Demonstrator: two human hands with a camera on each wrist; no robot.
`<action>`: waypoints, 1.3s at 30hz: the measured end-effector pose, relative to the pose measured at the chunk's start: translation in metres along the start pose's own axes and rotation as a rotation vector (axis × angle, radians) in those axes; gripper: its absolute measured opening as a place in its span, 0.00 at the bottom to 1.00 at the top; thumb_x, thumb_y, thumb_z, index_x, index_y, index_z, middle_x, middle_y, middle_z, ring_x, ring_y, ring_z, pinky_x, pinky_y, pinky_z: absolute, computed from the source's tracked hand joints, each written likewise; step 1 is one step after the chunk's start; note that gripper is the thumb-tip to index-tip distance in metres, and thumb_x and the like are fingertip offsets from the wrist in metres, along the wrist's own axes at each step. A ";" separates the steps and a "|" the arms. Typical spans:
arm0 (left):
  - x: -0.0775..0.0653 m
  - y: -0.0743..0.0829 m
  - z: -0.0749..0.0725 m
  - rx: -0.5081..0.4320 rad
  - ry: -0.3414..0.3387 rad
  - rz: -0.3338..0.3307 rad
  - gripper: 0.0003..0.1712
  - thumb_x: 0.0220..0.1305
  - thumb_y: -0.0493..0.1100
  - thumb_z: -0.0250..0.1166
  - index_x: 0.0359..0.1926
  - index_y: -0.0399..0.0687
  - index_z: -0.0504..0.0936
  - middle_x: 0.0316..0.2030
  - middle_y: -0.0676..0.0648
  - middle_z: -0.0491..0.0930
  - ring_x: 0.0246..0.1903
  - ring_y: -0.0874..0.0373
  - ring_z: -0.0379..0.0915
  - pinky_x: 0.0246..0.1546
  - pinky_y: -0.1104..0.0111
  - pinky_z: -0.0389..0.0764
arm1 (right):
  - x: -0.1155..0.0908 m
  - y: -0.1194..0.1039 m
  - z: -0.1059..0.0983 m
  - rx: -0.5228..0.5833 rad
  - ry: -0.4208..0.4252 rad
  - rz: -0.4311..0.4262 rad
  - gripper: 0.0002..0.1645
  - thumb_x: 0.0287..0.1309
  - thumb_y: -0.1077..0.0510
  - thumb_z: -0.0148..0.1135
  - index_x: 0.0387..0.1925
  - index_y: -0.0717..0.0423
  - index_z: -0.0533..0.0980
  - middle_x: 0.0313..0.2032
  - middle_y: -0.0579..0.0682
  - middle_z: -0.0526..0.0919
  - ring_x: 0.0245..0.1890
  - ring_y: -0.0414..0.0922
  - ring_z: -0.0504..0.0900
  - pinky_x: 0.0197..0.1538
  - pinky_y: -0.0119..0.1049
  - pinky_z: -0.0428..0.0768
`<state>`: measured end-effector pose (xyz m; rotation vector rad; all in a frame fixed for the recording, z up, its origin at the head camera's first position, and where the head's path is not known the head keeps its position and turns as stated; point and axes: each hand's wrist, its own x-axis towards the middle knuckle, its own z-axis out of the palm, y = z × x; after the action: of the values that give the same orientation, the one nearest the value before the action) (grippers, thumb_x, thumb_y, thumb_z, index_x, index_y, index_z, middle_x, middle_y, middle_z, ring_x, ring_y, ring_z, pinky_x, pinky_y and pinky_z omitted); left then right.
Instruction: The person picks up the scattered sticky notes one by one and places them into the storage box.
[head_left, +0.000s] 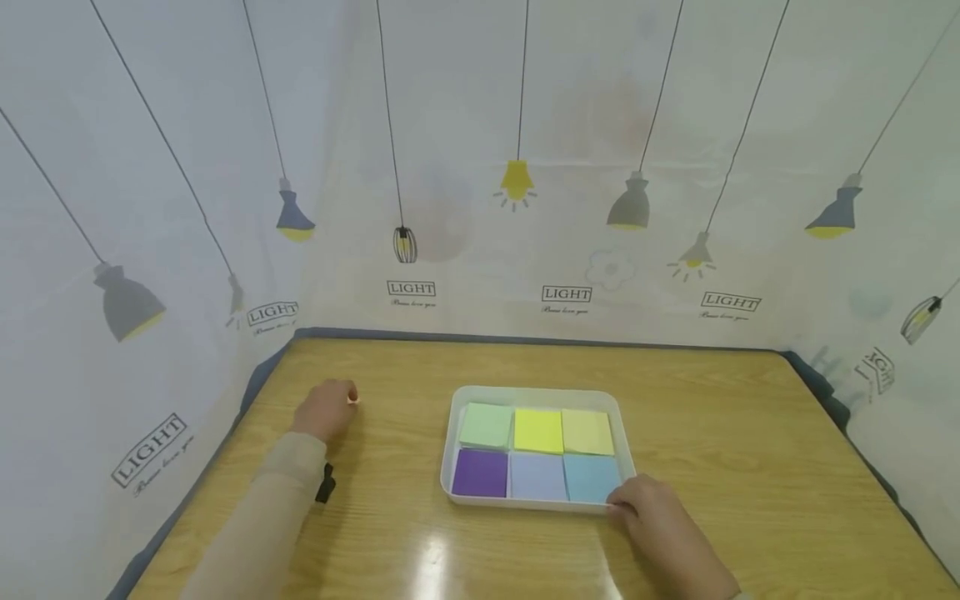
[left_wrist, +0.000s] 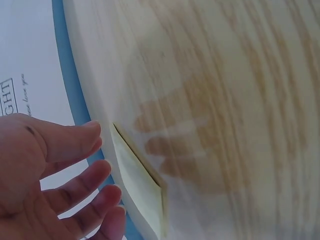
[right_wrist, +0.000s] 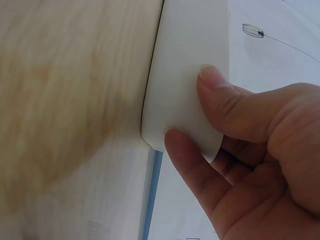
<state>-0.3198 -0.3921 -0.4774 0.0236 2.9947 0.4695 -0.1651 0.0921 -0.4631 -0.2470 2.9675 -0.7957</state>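
Observation:
A shallow white tray point(head_left: 537, 505) holds square sticky-note pads in two rows. Mint green point(head_left: 486, 426), bright yellow point(head_left: 538, 431) and pale yellow point(head_left: 587, 432) pads form the back row; purple point(head_left: 480, 473), lavender point(head_left: 537, 477) and light blue point(head_left: 592, 478) ones the front. My right hand point(head_left: 651, 508) grips the tray's near right corner, thumb and a finger against its outer wall point(right_wrist: 185, 45). Left of the tray, my left hand point(head_left: 327, 410) hovers low with relaxed fingers. Beside its fingertips, a pale pad point(left_wrist: 142, 185) lies on the table, mostly hidden by the hand in the head view.
The wood-grain table point(head_left: 720, 433) carries the tray. A white curtain point(head_left: 480, 100) printed with hanging lamps encloses its back and both sides. Dark blue edging point(head_left: 465, 336) runs along the table's back. A black strap point(head_left: 326, 483) hangs at my left wrist.

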 end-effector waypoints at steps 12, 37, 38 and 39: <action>0.002 -0.028 -0.002 -0.059 0.005 -0.129 0.31 0.69 0.47 0.63 0.65 0.32 0.70 0.61 0.24 0.67 0.58 0.24 0.65 0.50 0.35 0.76 | -0.001 0.002 0.002 -0.012 0.035 -0.042 0.04 0.57 0.63 0.70 0.28 0.52 0.86 0.32 0.46 0.86 0.39 0.41 0.83 0.44 0.42 0.85; 0.008 -0.051 -0.001 -0.087 -0.024 -0.200 0.38 0.62 0.56 0.70 0.52 0.22 0.72 0.54 0.17 0.64 0.56 0.20 0.60 0.49 0.35 0.75 | -0.002 0.002 0.002 -0.010 0.054 -0.064 0.07 0.56 0.65 0.71 0.27 0.49 0.85 0.32 0.43 0.86 0.38 0.40 0.82 0.43 0.39 0.83; 0.008 -0.050 -0.001 -0.088 -0.025 -0.201 0.40 0.62 0.56 0.70 0.53 0.21 0.70 0.55 0.17 0.63 0.57 0.19 0.59 0.50 0.34 0.75 | -0.002 0.003 0.002 -0.011 0.055 -0.067 0.07 0.56 0.65 0.71 0.27 0.49 0.85 0.32 0.43 0.86 0.38 0.40 0.82 0.43 0.38 0.83; 0.008 -0.050 -0.001 -0.090 -0.025 -0.203 0.41 0.62 0.56 0.70 0.54 0.20 0.69 0.56 0.17 0.62 0.57 0.19 0.59 0.50 0.34 0.74 | -0.002 0.003 0.002 -0.012 0.055 -0.069 0.07 0.56 0.64 0.71 0.27 0.49 0.86 0.32 0.43 0.86 0.38 0.40 0.82 0.43 0.38 0.83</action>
<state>-0.3275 -0.4399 -0.4929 -0.2762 2.9060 0.5735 -0.1631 0.0935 -0.4665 -0.3359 3.0312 -0.8047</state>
